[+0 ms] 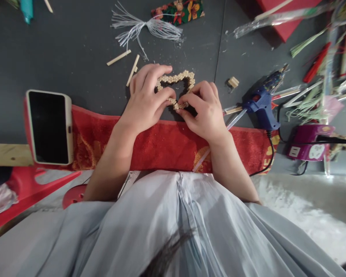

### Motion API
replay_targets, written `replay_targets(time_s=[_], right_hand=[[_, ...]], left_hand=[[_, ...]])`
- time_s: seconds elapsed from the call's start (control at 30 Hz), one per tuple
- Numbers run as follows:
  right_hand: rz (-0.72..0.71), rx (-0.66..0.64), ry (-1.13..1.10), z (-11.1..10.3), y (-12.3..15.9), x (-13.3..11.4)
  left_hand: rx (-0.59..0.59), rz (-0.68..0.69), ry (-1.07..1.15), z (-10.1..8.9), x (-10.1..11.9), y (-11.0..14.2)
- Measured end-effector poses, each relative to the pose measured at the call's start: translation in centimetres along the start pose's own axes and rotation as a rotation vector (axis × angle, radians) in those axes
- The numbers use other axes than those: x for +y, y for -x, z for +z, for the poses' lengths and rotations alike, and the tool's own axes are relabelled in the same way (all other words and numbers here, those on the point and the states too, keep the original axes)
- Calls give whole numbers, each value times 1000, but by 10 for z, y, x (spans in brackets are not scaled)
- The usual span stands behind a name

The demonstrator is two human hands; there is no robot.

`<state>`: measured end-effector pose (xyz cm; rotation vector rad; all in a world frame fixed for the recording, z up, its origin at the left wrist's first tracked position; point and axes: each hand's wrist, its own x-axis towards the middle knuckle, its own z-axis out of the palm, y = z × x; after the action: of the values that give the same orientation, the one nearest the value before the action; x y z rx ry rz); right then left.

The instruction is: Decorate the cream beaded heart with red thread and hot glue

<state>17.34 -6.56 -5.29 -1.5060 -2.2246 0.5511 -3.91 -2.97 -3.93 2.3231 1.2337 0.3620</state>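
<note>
A ring of small cream-coloured beads (177, 77), bent into an uneven loop, lies on the dark table between my hands. My left hand (147, 94) curls over the loop's left side, thumb and fingers closed on the beads. With thumb and forefinger, my right hand (203, 107) pinches the lower right part of the same bead loop. The fingertips of both hands come close together at the near edge of the loop. Beneath my wrists runs a folded red towel (167, 144) along the table's edge.
A phone (49, 127) lies at left on the towel. A blue glue gun (262, 104) and a purple power socket (310, 142) with black cables stand at right. White strands (147, 29), a floral band (178, 11) and wooden sticks (118, 57) lie beyond my hands.
</note>
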Motion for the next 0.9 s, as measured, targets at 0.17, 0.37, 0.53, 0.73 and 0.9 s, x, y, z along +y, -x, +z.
replay_targets(time_s=[0.17, 0.37, 0.53, 0.73, 0.9], right_hand=[[4, 21, 8, 1, 0, 1], [-13, 35, -8, 3, -1, 3], [-20, 51, 20, 5, -2, 0], [-17, 66, 47, 5, -3, -3], [-10, 31, 61, 2, -4, -5]], left_hand=[[6, 1, -21, 3, -2, 0], [45, 36, 105, 6, -7, -3], [77, 25, 130, 6, -4, -4], [84, 14, 110, 4, -2, -4], [102, 27, 70, 2, -5, -2]])
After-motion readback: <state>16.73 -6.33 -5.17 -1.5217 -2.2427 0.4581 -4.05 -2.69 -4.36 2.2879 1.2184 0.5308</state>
